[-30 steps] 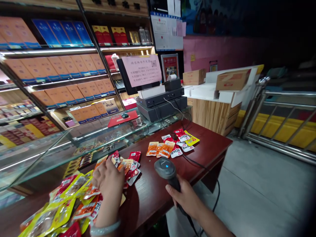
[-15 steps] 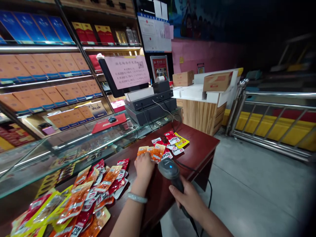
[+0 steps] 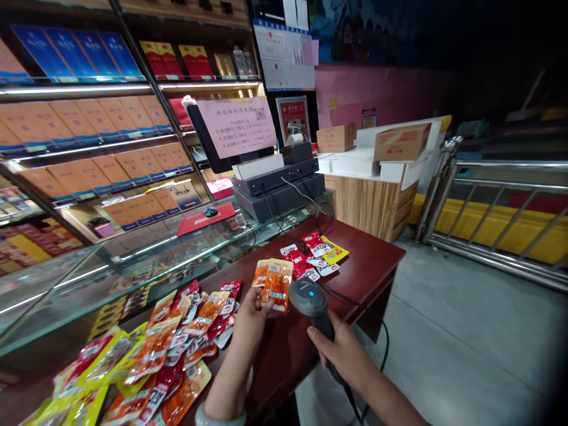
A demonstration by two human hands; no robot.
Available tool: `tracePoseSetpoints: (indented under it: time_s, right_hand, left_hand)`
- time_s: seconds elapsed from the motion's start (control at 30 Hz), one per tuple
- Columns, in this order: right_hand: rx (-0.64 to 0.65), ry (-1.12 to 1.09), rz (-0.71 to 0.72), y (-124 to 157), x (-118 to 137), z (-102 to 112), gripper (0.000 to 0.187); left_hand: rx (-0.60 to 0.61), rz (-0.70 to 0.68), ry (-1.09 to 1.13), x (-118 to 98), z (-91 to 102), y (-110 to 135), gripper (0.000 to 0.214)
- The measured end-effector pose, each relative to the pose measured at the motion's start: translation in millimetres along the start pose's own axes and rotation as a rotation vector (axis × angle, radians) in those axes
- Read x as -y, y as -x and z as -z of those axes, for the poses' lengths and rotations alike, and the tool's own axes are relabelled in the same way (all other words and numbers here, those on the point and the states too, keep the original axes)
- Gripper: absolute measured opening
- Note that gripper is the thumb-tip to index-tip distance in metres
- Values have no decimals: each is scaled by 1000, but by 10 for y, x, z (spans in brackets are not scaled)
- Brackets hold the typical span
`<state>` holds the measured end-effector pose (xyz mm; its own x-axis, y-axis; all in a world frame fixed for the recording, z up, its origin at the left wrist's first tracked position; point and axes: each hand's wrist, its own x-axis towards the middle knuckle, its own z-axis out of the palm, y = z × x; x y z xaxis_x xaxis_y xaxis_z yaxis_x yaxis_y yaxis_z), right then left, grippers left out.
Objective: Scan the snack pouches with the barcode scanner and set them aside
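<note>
My left hand (image 3: 252, 315) is closed on an orange snack packet (image 3: 278, 285), its thumb over the lower edge. A second orange packet (image 3: 260, 273) shows behind it; I cannot tell whether the hand holds that one too. My right hand (image 3: 341, 344) grips the handle of a dark barcode scanner (image 3: 309, 297), a small blue light on its top. The scanner head is just right of the held packet. Red-and-white packets (image 3: 296, 260) and a yellow packet (image 3: 334, 251) lie beyond. At the left is a heap of orange, red and yellow packets (image 3: 153, 349).
The packets lie on a dark red wooden table (image 3: 368, 253) beside a glass display counter (image 3: 110, 278). On the counter stand a monitor with a pink sign (image 3: 239, 127) and a black cash drawer (image 3: 279, 198). The scanner cable (image 3: 385, 337) hangs past the table's edge. A metal railing (image 3: 501, 219) stands at right.
My left hand has drawn back toward me and lifted an orange packet toward the scanner. The right hand still holds the scanner. The view has shifted slightly left.
</note>
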<state>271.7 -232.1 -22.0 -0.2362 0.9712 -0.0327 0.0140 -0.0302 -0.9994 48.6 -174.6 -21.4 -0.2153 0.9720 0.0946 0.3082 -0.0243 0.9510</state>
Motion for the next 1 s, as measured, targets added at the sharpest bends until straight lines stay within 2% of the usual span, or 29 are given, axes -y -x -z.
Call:
tracePoseSetpoints:
  time_s: [0.1, 0.23, 0.4, 0.5, 0.6, 0.73, 0.8, 0.87, 0.9, 0.93, 1.0]
  right_hand:
    - [40, -11, 20, -4, 83, -115, 44]
    - [100, -10, 30, -26, 136, -317, 41]
    - [173, 0, 48, -47, 92, -514, 41]
    - [188, 7, 51, -43, 77, -560, 40]
    - [187, 21, 58, -35, 68, -561, 39]
    - [156, 43, 51, -48, 13, -529, 41]
    - [151, 33, 33, -69, -24, -499, 42]
    - [146, 18, 17, -95, -52, -456, 44]
    - [140, 11, 13, -108, -61, -429, 45]
    - [130, 8, 10, -120, -66, -399, 46]
    - [107, 15, 2, -140, -66, -332, 46]
  left_hand:
    - [51, 46, 78, 64, 185, 246, 42]
    - [20, 98, 125, 127, 328, 469, 46]
    - [-56, 93, 124, 160, 419, 590, 43]
    - [-148, 93, 56, 224, 539, 592, 48]
    - [-295, 120, -141, 268, 788, 556, 51]
    - [-494, 194, -668, 170, 1181, 510, 44]
    - [-632, 140, -908, 73, 1269, 487, 48]
    - [-724, 22, -1039, -30, 1217, 438, 51]
    - [-713, -34, -1066, -82, 1133, 398, 51]
    - [-654, -79, -1078, -134, 1013, 346, 49]
    - [-460, -135, -1077, -240, 689, 210, 43]
